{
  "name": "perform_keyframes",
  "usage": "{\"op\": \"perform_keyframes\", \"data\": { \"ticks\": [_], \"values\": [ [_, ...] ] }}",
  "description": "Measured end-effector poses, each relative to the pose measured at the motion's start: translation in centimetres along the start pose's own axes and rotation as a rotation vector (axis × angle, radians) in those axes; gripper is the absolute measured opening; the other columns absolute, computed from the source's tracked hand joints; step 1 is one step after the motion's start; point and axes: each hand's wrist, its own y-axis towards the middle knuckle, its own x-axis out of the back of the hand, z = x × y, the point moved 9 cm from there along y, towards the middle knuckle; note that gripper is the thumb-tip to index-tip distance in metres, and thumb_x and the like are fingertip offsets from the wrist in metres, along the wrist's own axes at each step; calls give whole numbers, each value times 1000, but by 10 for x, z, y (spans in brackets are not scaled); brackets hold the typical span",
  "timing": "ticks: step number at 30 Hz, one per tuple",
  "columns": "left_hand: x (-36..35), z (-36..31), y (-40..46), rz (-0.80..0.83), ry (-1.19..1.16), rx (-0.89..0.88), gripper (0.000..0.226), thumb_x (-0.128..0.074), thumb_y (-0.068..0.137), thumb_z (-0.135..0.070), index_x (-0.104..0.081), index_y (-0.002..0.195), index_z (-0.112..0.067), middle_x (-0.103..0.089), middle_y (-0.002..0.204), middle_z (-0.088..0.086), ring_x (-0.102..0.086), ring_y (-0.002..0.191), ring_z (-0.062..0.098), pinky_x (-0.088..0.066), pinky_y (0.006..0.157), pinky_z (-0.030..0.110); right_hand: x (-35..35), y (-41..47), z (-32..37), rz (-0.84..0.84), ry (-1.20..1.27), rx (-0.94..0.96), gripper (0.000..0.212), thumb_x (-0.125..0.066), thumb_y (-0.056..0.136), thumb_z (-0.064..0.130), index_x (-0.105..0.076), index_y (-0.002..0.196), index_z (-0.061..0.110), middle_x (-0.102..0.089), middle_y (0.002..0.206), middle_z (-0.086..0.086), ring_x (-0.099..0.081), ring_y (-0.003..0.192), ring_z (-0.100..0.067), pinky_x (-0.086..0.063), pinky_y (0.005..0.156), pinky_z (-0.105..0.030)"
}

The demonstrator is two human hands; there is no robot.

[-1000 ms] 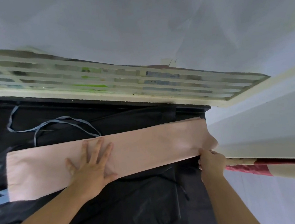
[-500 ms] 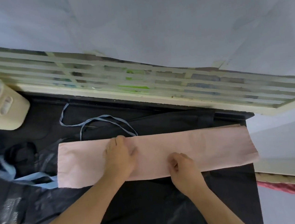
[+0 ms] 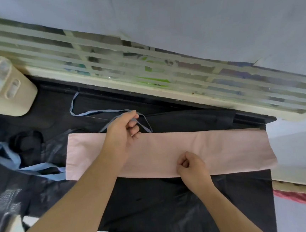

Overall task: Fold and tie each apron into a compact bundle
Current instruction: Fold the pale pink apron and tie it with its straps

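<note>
Left hand (image 3: pixel 121 132) of mine curls round the blue strap (image 3: pixel 100 112) just past the far edge of the pink apron (image 3: pixel 216 147); my right hand (image 3: pixel 190 165) pinches its near edge. I read no writing anywhere. Folded into a long strip, the apron lies across the black-covered surface (image 3: pixel 174 202), its right end overhanging the edge. A louvred window (image 3: pixel 144 66) runs behind, a cream basket (image 3: pixel 7 91) far left.

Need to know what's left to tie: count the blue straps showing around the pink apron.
2. A thin blue strap loops behind the folded pink cloth apron, pinched by the left hand. A wider blue strap lies at its left end. More may be hidden.
</note>
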Motion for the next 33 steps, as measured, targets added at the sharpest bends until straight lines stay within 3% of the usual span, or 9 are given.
{"op": "perform_keyframes", "data": {
  "ticks": [5, 11, 16, 20, 23, 25, 27, 30, 33],
  "values": [
    [28, 46, -102, 69, 62, 75, 22, -60, 95, -20, -64, 79, -6, -40, 68, 5, -34, 59, 17, -26, 56, 34, 4, -4, 9, -18, -25, -6, 16, -59, 84, 4, -60, 81, 19, -61, 77, 2, -57, 71, -14, -43, 60, -22],
    [82, 173, -184, -192, -41, 488, 21, -55, 99, -4, -70, 113, -4, -56, 66, 15, -41, 44, 19, -29, 47, 23, 0, -3, 5, -26, -45, -30, 10, -58, 85, 5, -61, 81, 14, -63, 79, -4, -59, 74, -20, -49, 60, -28],
    [103, 208, -196, -233, 540, 671, 10, -65, 98, -5, -73, 103, -4, -73, 61, 14, -65, 44, 28, -52, 53, 32, 0, -3, 5, -18, -34, -30, 12, -59, 84, 5, -62, 82, 17, -64, 79, -2, -60, 74, -19, -51, 62, -28],
    [51, 177, -176, -85, 757, 502, 12, -55, 96, -2, -65, 97, -9, -74, 69, 6, -64, 53, 22, -48, 46, 30, 2, -4, 6, -8, -19, -29, 13, -59, 84, 5, -63, 83, 17, -64, 80, 0, -61, 75, -19, -52, 63, -28],
    [0, 129, -143, 13, 1053, 47, 18, -62, 95, -11, -63, 97, -29, -70, 90, -11, -64, 79, 0, -54, 73, 23, 4, -10, 8, 14, 24, -15, 16, -60, 85, 5, -64, 90, 20, -64, 89, 4, -62, 84, -18, -52, 68, -24],
    [-39, 104, -120, 72, 1251, -275, 23, -63, 99, -19, -58, 115, -35, -58, 120, -21, -52, 106, -8, -46, 93, 13, 15, -20, 11, -62, -69, 72, 25, -59, 88, 8, -63, 109, 21, -61, 112, 7, -59, 101, -17, -53, 80, -24],
    [-59, 95, -95, 78, 1444, -461, 47, -58, 103, -30, -43, 146, -37, -37, 152, -14, -34, 139, 1, -34, 116, 21, 23, -39, 27, -222, -285, 257, 40, -53, 94, 18, -56, 134, 23, -51, 139, 3, -51, 123, -19, -52, 97, -30],
    [-57, 123, -57, 139, 1847, -289, 69, -39, 106, -50, 4, 160, -52, 12, 171, -1, 6, 160, 31, -17, 124, 63, 11, -52, 17, -133, -377, 362, 57, -39, 102, 29, -34, 158, 36, -24, 169, 2, -18, 156, -21, -25, 127, -41],
    [-34, 149, -47, 267, 2035, -121, 82, -32, 107, -56, 39, 147, -54, 50, 158, -1, 34, 152, 37, -5, 120, 76, 31, -48, -34, -142, -390, 238, 66, -42, 106, 27, -15, 163, 43, 1, 173, 13, 7, 160, -13, -5, 130, -39]
  ]
}}
